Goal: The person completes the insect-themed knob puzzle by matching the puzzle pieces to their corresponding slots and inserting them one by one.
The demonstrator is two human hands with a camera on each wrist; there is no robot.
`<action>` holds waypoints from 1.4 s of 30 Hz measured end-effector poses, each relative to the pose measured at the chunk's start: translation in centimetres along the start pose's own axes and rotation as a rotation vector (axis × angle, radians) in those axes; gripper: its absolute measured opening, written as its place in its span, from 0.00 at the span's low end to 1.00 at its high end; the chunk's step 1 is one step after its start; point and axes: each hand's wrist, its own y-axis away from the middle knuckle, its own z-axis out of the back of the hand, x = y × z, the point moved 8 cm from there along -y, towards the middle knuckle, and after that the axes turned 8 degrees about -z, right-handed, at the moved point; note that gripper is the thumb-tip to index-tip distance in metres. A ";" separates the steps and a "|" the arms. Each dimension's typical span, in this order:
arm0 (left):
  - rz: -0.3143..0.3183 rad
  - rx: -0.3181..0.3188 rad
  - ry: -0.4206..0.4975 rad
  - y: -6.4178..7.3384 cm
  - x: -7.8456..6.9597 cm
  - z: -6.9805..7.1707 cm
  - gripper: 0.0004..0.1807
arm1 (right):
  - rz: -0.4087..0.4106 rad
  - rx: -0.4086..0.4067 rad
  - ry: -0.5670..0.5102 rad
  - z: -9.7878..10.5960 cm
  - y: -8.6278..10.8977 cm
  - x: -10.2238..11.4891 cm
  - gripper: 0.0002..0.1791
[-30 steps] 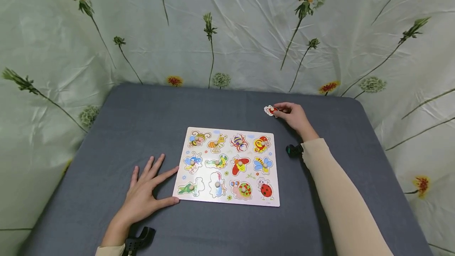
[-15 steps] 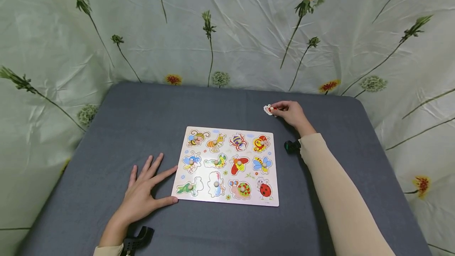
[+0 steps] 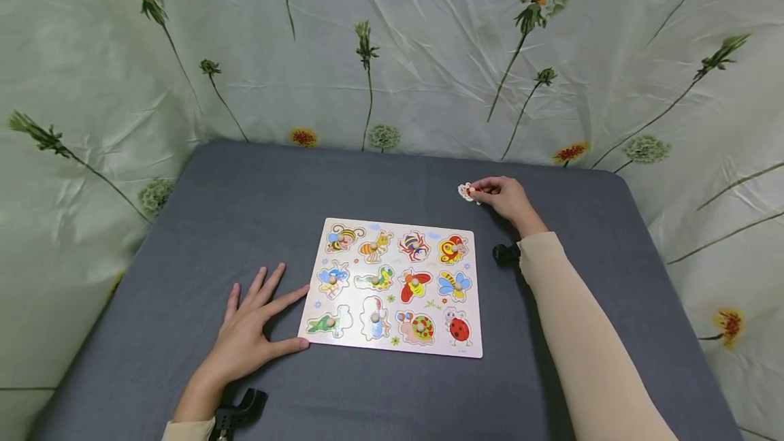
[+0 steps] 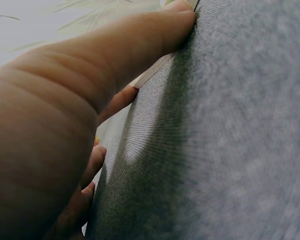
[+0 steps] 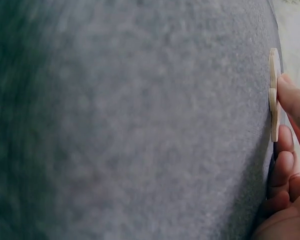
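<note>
In the head view, my right hand pinches a small red-and-white ladybug puzzle piece beyond the board's far right corner. Edge-on in the right wrist view, the wooden piece is at the cloth, my fingers at its upper face. My left hand lies spread on the table, thumb and index fingertips touching the left edge of the insect peg puzzle board. Knobbed insect pieces fill most of its places; a ladybug picture without a knob shows at the near right corner.
A dark grey cloth covers the table. Behind and at the sides hangs a pale curtain printed with dandelions. Black wrist cameras sit at my left wrist and my right wrist.
The view has shifted slightly. My right hand keeps its pinch on the ladybug piece in about the same spot, and my left hand stays against the board.
</note>
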 end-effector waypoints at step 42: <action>-0.005 0.003 0.018 0.0 -0.2 -0.1 0.50 | 0.020 0.090 0.017 0.4 2.0 0.6 0.18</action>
